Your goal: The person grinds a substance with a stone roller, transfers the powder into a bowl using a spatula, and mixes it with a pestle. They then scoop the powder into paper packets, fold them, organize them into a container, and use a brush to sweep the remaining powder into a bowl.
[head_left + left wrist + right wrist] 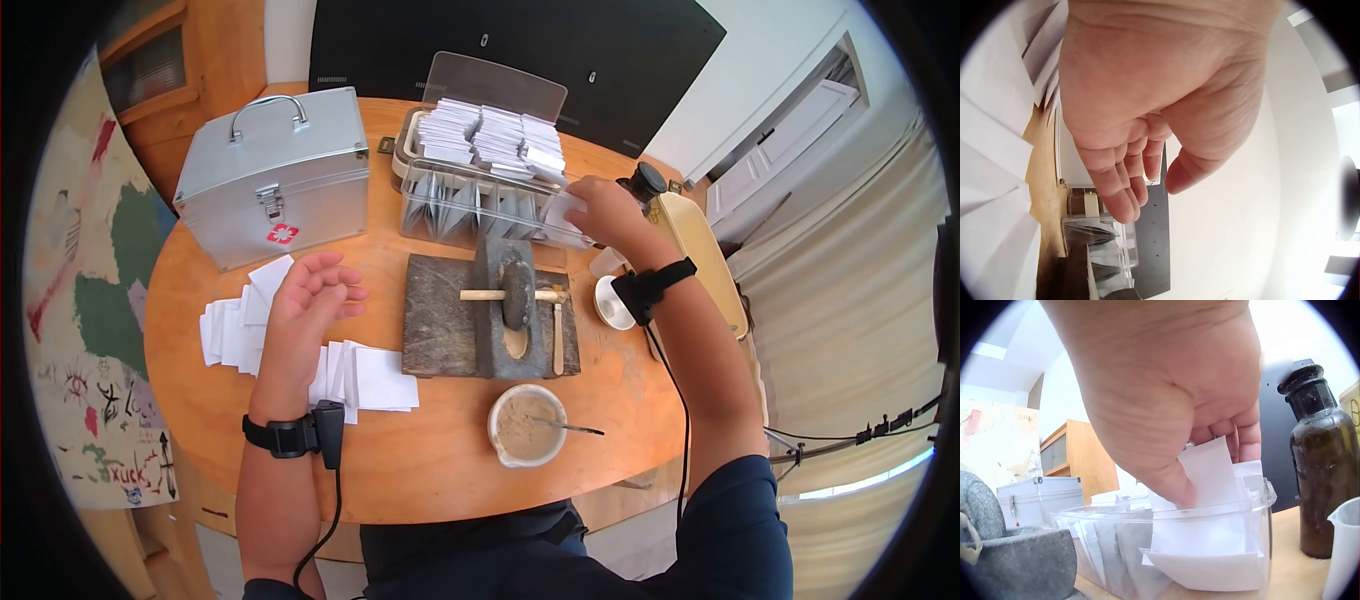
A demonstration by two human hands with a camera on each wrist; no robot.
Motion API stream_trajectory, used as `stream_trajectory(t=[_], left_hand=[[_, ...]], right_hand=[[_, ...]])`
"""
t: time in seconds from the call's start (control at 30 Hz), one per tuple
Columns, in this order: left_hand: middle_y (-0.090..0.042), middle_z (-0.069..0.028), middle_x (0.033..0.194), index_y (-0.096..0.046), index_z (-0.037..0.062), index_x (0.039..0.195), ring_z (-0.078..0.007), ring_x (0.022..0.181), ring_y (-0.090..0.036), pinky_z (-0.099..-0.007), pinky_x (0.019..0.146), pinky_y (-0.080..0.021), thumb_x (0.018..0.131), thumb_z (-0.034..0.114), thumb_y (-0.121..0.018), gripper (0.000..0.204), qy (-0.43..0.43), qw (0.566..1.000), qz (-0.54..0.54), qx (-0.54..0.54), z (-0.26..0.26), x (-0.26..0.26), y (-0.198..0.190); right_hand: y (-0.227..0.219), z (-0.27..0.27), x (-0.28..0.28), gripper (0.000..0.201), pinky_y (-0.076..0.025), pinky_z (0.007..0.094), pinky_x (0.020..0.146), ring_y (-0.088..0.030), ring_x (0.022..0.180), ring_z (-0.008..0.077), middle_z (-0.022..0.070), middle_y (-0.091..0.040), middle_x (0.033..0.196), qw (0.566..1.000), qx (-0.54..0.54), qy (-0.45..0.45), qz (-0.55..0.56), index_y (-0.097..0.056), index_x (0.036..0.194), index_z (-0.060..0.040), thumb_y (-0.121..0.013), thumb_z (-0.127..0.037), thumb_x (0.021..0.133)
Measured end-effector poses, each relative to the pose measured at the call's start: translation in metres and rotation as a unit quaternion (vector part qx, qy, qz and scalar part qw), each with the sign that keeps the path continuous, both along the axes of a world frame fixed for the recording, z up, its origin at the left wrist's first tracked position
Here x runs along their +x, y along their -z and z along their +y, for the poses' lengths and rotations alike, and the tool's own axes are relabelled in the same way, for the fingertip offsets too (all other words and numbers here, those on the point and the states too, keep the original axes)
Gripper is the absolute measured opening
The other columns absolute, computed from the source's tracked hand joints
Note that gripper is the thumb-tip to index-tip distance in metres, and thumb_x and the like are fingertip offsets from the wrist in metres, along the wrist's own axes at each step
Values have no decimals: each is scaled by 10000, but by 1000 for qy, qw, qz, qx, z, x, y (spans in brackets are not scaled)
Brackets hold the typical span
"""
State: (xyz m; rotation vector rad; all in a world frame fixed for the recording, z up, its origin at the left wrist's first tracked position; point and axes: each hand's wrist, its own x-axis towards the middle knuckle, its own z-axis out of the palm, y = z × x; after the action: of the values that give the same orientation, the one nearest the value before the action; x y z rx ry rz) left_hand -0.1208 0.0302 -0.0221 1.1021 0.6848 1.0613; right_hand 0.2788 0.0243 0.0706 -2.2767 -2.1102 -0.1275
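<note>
My right hand (612, 214) reaches into the right end of a clear plastic box (425, 222). In the right wrist view its thumb presses the front of a white paper packet (1207, 465), with the fingers behind it. More white and silvery packets (1135, 540) stand upright in the same box. My left hand (302, 312) hovers palm up at the left, its fingers loosely bent and holding nothing. Fanned white papers (235, 325) lie on the table beside it, with another overlapping row (385, 378) nearer the front.
A stone mortar trough (492, 345) with a wooden-handled stone roller sits on a dark board (435, 315). Nearer me is a white bowl (495, 440) of brownish paste. A silver case (275, 175) stands left; a brown bottle (1325, 481) and small white dish (612, 305) stand right.
</note>
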Motion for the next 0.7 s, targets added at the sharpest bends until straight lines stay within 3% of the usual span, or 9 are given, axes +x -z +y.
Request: stream_trajectory(t=[0.2, 0.4, 0.5, 0.57, 0.6, 0.67, 0.7], left_hand=[[-618, -104, 1108, -490, 7, 1275, -197, 993, -637, -318, 853, -534, 950, 42, -530, 329, -6, 1000, -3, 2, 1, -1, 2], [-624, -79, 1094, -488, 37, 1284, -174, 974, -635, -303, 842, -529, 961, 22, -515, 325, -5, 1000, -4, -1, 3, -2, 4], [-619, -81, 1112, -493, 31, 1280, -187, 1007, -631, -317, 863, -524, 957, 44, -533, 326, 3, 1000, -1, 4, 1, -1, 2], [-612, -87, 1130, -498, 23, 1275, -200, 1040, -625, -329, 880, -521, 951, 62, -550, 330, 11, 1000, 5, 9, -1, 0, 0], [-589, -98, 1183, -484, 28, 1294, -212, 1101, -601, -339, 906, -513, 951, 70, -557, 354, 21, 1000, 6, 23, -2, 0, -2], [-567, -108, 1236, -469, 33, 1313, -225, 1161, -577, -350, 931, -504, 950, 78, -564, 378, 39, 998, 9, 39, -4, 3, -3], [-532, -117, 1290, -430, 38, 1356, -234, 1215, -542, -359, 958, -493, 947, 93, -575, 437, 42, 998, -9, 46, -5, 4, -2]], right_hand=[[5, 2, 3, 343, -527, 440, 864, -661, 971, 356, 162, -703, 996, 1000, 4, -2, -20, -692, 1137, -77, -680, -199, 816], [-12, -11, -5, 280, -529, 440, 806, -658, 906, 369, 179, -696, 968, 995, 100, 6, -3, -683, 1022, -35, -662, -193, 792], [-31, -21, -13, 277, -537, 419, 765, -682, 859, 330, 181, -693, 920, 987, 158, 9, 23, -674, 1028, -19, -674, -164, 791], [-46, -27, -22, 287, -543, 359, 724, -691, 811, 227, 130, -700, 909, 972, 187, -32, 136, -660, 1071, 7, -683, -132, 821], [-53, -30, -33, 287, -543, 359, 724, -691, 811, 227, 130, -700, 909, 972, 188, -29, 137, -660, 1071, 7, -683, -132, 821], [-61, -33, -68, 292, -536, 300, 727, -658, 833, 137, 71, -687, 945, 886, 151, -99, 427, -645, 1107, 32, -680, -115, 858], [-63, -33, -84, 289, -540, 309, 723, -659, 830, 142, 74, -692, 927, 872, 112, -99, 467, -653, 1102, 33, -667, -124, 860]])
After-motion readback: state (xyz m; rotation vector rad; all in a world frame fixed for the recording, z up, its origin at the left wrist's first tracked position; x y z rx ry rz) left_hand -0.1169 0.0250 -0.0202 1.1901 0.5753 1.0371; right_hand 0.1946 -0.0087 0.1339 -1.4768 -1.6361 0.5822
